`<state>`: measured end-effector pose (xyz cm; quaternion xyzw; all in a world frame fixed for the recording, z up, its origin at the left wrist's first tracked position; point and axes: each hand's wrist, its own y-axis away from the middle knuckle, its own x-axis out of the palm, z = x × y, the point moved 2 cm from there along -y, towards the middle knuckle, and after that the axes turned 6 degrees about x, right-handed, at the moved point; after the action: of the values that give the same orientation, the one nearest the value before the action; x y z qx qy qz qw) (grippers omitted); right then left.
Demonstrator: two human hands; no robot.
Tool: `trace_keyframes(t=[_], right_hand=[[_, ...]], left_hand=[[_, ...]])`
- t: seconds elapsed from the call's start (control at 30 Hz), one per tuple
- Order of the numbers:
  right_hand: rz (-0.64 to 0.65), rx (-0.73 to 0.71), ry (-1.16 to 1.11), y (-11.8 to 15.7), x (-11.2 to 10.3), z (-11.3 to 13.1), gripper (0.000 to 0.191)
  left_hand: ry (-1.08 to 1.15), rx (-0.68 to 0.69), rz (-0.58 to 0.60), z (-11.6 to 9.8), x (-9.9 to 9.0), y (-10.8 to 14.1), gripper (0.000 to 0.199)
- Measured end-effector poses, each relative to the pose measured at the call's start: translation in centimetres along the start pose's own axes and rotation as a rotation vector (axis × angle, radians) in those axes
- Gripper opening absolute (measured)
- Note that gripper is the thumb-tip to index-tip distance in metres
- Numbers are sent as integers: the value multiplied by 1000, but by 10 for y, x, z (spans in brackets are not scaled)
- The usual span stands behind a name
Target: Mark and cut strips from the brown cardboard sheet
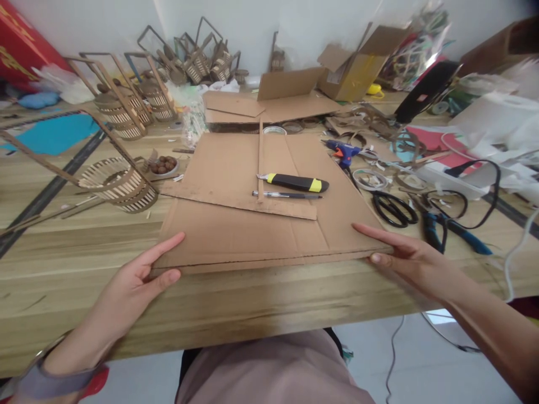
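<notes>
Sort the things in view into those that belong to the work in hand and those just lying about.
Likely in the work:
- cardboard sheet, with left hand and right hand at its near corners
- cardboard strip, utility knife and pen, all lying over it

Probably just lying about:
- glue gun
- pliers
- blue sheet

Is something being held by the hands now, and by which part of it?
Yes, the cardboard, by its near edge: left hand at the left corner, right hand at the right.
</notes>
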<state>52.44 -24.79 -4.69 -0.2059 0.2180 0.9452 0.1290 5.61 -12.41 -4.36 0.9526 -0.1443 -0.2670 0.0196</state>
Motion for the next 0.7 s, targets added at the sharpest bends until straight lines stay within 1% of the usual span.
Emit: trace_keyframes(t=[0.07,0.1,0.17,0.27,0.3,0.33,0.37,0.4,0.43,0.47,0.5,0.57,0.63,0.7], right_hand=[[-23,28,-74,1,2,1,68],[-37,42,-125,1,4,2,64],[-68,77,-244,3,8,3,58],[-121,120,-436,5,16,3,57],[-137,120,-486,6,19,3,58],[-153,110,-527,7,21,4,58],[-168,93,-558,7,23,5,57],[-179,77,-582,7,25,6,57],[-191,65,-603,7,27,8,57],[-206,53,-625,7,29,10,57],[-226,36,-652,7,31,12,58],[-272,-6,-723,8,35,16,63],[-345,-43,-841,9,40,19,68],[-406,-10,-974,12,50,18,58]], left_hand=[[159,-78,0,2,2,0,71],[254,-115,-23,1,4,0,71],[431,-138,-123,-5,7,1,70],[706,-126,-321,-16,19,5,75],[779,-134,-384,-19,24,8,69],[835,-156,-415,-22,32,11,59],[875,-184,-401,-25,41,13,45],[903,-186,-367,-30,50,15,36],[923,-196,-276,-35,60,16,35],[953,-206,-210,-41,70,16,34],[995,-218,-176,-46,79,15,34],[1068,-249,-172,-56,92,11,34],[1102,-272,-186,-62,98,7,34],[1115,-279,-202,-65,101,3,33]])
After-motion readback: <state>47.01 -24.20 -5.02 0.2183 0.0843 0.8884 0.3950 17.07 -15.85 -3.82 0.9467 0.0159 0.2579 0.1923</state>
